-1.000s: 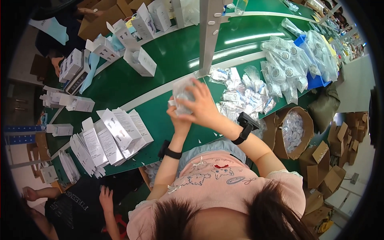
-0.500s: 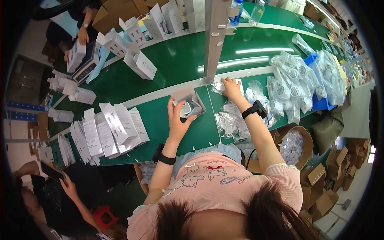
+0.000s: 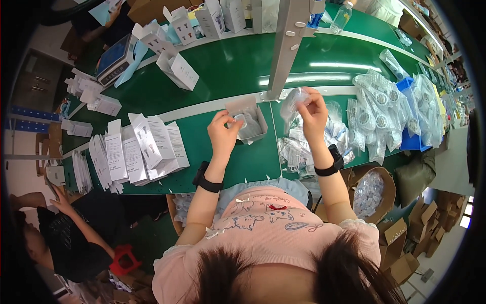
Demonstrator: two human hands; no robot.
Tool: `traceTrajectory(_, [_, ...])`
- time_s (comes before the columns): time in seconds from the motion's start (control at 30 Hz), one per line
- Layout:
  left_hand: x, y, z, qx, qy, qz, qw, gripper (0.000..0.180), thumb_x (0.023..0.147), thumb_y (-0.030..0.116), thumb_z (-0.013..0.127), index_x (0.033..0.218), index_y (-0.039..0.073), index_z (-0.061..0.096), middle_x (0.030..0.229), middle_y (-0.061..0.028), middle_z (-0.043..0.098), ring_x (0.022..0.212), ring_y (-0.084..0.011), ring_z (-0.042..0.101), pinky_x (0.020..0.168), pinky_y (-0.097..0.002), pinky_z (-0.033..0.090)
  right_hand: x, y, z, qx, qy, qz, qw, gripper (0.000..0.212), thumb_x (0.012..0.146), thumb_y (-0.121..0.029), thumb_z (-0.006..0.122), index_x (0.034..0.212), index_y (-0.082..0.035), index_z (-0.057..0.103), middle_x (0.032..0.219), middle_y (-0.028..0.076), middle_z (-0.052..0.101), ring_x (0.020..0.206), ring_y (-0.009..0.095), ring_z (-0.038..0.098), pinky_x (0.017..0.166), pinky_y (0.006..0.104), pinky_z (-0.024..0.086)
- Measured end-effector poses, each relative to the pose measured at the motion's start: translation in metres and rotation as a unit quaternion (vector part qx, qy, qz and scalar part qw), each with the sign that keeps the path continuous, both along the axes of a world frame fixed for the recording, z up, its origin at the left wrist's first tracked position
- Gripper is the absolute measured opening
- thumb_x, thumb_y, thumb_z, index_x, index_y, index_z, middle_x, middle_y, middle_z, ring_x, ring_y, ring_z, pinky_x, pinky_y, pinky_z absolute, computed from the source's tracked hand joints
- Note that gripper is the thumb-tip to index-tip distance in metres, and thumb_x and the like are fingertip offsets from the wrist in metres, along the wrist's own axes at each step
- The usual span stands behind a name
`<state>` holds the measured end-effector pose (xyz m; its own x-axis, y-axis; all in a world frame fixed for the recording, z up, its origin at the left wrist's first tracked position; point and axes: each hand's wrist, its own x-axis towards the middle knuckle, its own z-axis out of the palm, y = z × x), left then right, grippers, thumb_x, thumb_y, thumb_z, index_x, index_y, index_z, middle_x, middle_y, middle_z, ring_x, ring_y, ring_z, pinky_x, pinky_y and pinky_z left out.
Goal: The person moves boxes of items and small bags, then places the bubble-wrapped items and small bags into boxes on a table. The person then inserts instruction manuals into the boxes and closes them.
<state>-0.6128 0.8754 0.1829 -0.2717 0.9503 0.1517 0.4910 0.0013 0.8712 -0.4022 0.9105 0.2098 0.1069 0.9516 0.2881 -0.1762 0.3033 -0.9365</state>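
Observation:
A small open box [image 3: 253, 136] with raised flap stands on the green table in front of me, holding a part in clear plastic [image 3: 248, 126]. At the box's left side is my left hand [image 3: 223, 133], its fingers curled together by a whitish piece. What they grip is hard to make out. To the right of the box, above the table, my right hand [image 3: 314, 114] pinches a clear plastic bag [image 3: 293, 105]; its contents are blurred. Below that hand lies a pile of small bagged parts [image 3: 298, 152].
Printed white boxes [image 3: 147, 149] stand in a stack at left. Bagged white devices [image 3: 374, 104] and a blue bin [image 3: 416, 141] are at right. A metal post [image 3: 286, 50] rises behind the box. A carton of clear bags [image 3: 372, 190] stands below the table's edge. Another person [image 3: 66, 223] is at lower left.
My right hand has come up from the table by the post, now with a clear bag in it. My left hand has shifted to the box's left edge, fingers drawn closer together.

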Motion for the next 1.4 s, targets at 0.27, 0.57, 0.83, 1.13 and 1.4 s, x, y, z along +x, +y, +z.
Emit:
traceTrajectory(0.27, [0.003, 0.002, -0.001, 0.035, 0.013, 0.007, 0.999, 0.013, 0.059, 0.005, 0.067, 0.067, -0.001, 0.059, 0.093, -0.0155, 0.059, 0.082, -0.0251, 0.058, 0.069, -0.0273, 0.042, -0.047, -0.017, -0.003, 0.248, -0.357, 0.095, 0.896, 0.026, 0.061, 0.009, 0.057, 0.083, -0.005, 0.052, 0.086, 0.009, 0.051, 0.081, 0.024, 0.051, 0.079, 0.0319, 0.042])
traceTrajectory(0.57, [-0.001, -0.003, 0.000, 0.009, -0.023, -0.015, 1.000, 0.012, 0.061, 0.006, 0.067, 0.067, 0.000, 0.059, 0.094, -0.0141, 0.058, 0.082, -0.0211, 0.057, 0.065, -0.0267, 0.043, -0.035, -0.006, 0.012, 0.275, -0.634, 0.175, 0.702, 0.026, 0.064, -0.008, 0.062, 0.089, -0.009, 0.057, 0.088, 0.006, 0.052, 0.097, 0.025, 0.045, 0.090, 0.0446, 0.033])
traceTrajectory(0.83, [-0.100, -0.007, -0.011, 0.191, 0.207, 0.153, 0.947, 0.057, 0.067, 0.028, 0.071, 0.110, 0.003, 0.044, 0.120, -0.0171, 0.040, 0.114, -0.0308, 0.035, 0.094, -0.0404, 0.030, -0.022, -0.008, -0.033, 0.216, -0.370, 0.170, 0.887, 0.059, 0.063, -0.022, 0.071, 0.116, -0.010, 0.047, 0.117, 0.012, 0.042, 0.118, 0.030, 0.030, 0.099, 0.0429, 0.023])
traceTrajectory(1.13, [-0.176, -0.039, 0.000, -0.237, 0.352, 0.170, 0.889, 0.085, 0.064, 0.020, 0.070, 0.132, 0.009, 0.020, 0.134, -0.0248, 0.017, 0.122, -0.0426, 0.020, 0.098, -0.0529, 0.018, -0.083, 0.039, -0.076, -0.009, -0.063, 0.193, 0.979, 0.089, 0.061, -0.011, 0.071, 0.132, -0.005, 0.020, 0.129, 0.012, 0.033, 0.119, 0.023, 0.034, 0.098, 0.0334, 0.027])
traceTrajectory(1.4, [-0.018, -0.082, -0.040, -0.106, 0.322, -0.048, 0.940, 0.087, 0.055, 0.014, 0.073, 0.128, 0.002, 0.027, 0.128, -0.0242, 0.028, 0.118, -0.0388, 0.028, 0.099, -0.0432, 0.022, -0.126, 0.161, -0.092, 0.034, -0.174, -0.112, 0.978, 0.088, 0.058, -0.007, 0.070, 0.132, -0.008, 0.021, 0.127, 0.017, 0.033, 0.118, 0.034, 0.031, 0.098, 0.0376, 0.027])
